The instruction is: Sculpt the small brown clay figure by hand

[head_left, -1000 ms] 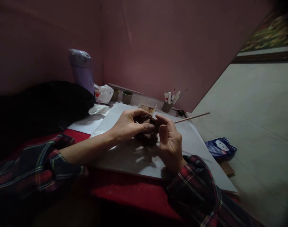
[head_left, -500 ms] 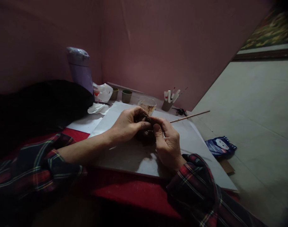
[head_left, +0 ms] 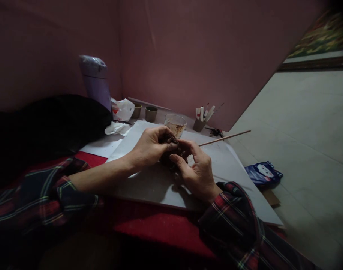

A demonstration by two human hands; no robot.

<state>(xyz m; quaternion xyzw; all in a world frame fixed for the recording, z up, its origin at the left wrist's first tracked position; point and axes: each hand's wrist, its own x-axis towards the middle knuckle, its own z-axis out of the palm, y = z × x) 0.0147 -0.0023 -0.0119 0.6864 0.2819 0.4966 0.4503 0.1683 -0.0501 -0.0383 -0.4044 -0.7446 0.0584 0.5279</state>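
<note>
A dark brown lump of what looks like clay [head_left: 168,160] is between my two hands, just above the white board [head_left: 151,189]. My left hand [head_left: 149,148] is closed on its left and upper side, thumb and fingers pinching it. From the right, my right hand [head_left: 198,170] grips it with the thumb over the near face and the fingers behind. Brown smears mark the fingertips. Much of the lump is hidden by my fingers and in shadow. A thin wooden stick [head_left: 225,138] slants out to the right beyond my right hand.
Behind my hands stands a clear cup [head_left: 179,129] with brownish contents. Small pots [head_left: 151,114], a pen holder [head_left: 198,125], crumpled tissue [head_left: 117,128] and a lilac bottle [head_left: 96,88] line the back. A black heap [head_left: 53,127] lies left. A blue packet [head_left: 263,174] is at the right.
My right thumb has shifted left across the lump, and the right fingers have opened a little wider around it. My left hand has barely moved.
</note>
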